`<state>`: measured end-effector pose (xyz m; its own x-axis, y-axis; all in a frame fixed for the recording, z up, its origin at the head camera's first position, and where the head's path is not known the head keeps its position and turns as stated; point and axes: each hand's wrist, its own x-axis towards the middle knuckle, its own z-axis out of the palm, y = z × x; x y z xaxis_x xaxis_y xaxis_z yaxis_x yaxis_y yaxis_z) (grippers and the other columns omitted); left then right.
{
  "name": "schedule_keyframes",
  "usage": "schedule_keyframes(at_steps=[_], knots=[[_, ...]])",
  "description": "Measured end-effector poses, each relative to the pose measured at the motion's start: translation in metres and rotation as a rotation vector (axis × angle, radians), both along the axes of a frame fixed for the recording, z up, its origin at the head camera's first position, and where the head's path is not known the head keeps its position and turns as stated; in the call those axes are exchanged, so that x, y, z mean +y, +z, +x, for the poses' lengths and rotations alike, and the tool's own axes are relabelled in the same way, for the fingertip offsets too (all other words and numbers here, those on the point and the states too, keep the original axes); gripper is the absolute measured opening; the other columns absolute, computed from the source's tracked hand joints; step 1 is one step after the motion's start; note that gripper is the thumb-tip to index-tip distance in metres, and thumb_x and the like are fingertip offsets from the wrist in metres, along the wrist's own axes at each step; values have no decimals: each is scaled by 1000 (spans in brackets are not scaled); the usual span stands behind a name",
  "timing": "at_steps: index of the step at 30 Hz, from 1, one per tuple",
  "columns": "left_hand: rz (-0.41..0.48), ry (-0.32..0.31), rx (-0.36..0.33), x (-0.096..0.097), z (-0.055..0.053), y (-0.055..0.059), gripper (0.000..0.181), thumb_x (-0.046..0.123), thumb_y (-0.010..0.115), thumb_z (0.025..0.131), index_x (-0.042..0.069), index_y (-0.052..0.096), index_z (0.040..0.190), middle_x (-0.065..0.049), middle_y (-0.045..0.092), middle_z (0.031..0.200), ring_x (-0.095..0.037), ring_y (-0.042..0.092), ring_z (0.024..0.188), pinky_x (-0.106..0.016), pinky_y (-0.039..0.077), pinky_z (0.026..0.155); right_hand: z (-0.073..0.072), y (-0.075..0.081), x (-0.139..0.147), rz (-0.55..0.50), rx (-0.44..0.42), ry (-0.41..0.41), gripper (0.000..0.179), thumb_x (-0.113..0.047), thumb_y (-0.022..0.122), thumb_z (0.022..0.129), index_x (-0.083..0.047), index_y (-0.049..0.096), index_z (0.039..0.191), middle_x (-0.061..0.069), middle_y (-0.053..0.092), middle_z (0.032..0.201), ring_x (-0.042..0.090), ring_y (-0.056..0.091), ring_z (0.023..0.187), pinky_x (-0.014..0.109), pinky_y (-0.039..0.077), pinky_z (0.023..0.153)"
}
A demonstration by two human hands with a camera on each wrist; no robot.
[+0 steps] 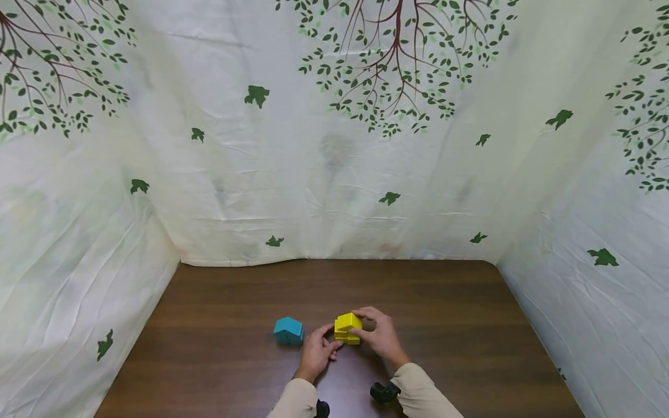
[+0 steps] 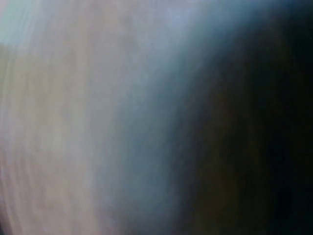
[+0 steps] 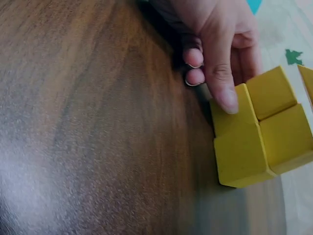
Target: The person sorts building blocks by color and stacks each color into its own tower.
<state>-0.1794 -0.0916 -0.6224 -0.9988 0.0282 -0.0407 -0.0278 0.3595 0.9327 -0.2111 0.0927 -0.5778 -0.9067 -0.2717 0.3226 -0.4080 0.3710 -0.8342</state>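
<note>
Several yellow cube blocks [image 3: 242,156] stand stacked against one another on the table, with their seams showing in the right wrist view. My left hand [image 1: 316,353] grips them at their left side, its thumb [image 3: 224,83] lying on one cube's near face. On top, a yellow block with a peaked outline [image 1: 348,320] is pinched between the thumb and fingers of my right hand [image 1: 383,338]. Only a corner of a pointed yellow piece [image 3: 308,80] enters the right wrist view. Left of both hands sits a blue house-shaped piece [image 1: 288,331]. The left wrist view is too blurred to read.
The brown wooden table [image 1: 225,302] extends around the hands. White cloth [image 1: 334,162] printed with branches and leaves hangs behind it and along both sides. Black wrist devices, one by the right sleeve [image 1: 384,392], sit low over the tabletop.
</note>
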Motion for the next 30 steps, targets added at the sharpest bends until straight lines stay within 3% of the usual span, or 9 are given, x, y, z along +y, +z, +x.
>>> schedule_keyframes(at_steps=[5,15,24,30], knots=[[-2,-1,5,1,0,0,49,5,73,84,-5,55,129,0,55,58,-10,55,47,-23,51,52,1,-3,-2,28,11,11,35,-16,81,78,-7,72,110,-1,68,105,20,63,99,40,49,89],[-2,-5,10,1,1,1,48,5,73,83,-6,56,128,-1,55,59,-12,56,48,-23,51,52,1,-4,-2,34,-44,37,36,-18,78,81,-6,70,114,2,67,108,22,62,99,42,51,84],[-16,-1,10,1,4,1,51,8,73,84,-5,55,129,0,56,60,-11,56,48,-22,51,53,2,-7,-1,39,-38,44,43,-15,78,81,-4,65,120,6,66,111,24,61,101,46,50,85],[-10,-6,50,0,6,-2,58,6,75,81,-6,52,133,-10,60,89,-9,57,51,-22,51,53,5,-7,7,25,-99,27,55,-21,79,81,-6,58,129,8,63,119,30,57,109,52,44,92]])
